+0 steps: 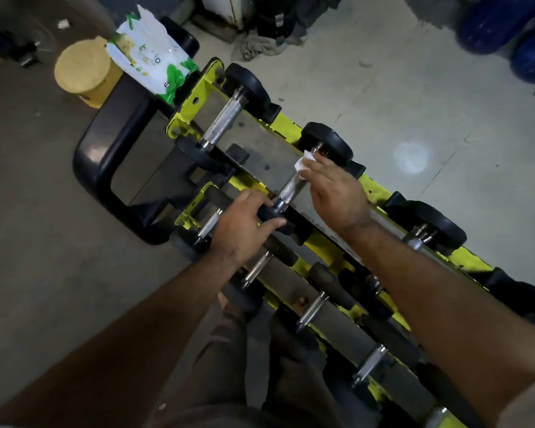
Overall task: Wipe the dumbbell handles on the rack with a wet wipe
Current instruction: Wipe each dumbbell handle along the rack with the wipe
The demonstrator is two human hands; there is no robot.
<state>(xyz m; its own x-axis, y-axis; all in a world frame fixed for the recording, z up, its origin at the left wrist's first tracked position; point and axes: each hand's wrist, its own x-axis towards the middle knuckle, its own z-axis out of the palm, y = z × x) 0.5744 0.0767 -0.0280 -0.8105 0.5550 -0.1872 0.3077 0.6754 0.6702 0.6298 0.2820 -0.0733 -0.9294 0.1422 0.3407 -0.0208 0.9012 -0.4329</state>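
A yellow dumbbell rack (286, 126) runs from upper left to lower right with several black dumbbells on two tiers. My right hand (337, 193) holds a white wet wipe (305, 162) against the far end of the knurled metal handle (289, 189) of the second dumbbell on the top tier. My left hand (244, 223) grips that dumbbell's near black head (272, 216), thumb over it. The first dumbbell's bare handle (224, 118) lies further left. Smaller dumbbell handles (209, 223) sit on the lower tier.
A green and white wet wipe pack (152, 60) lies at the rack's left end, beside a tan cylinder (82, 71). A black curved frame (105, 156) stands left of the rack. Blue round objects (507, 23) are at the top right, and a crumpled cloth (260, 44) lies on the concrete floor.
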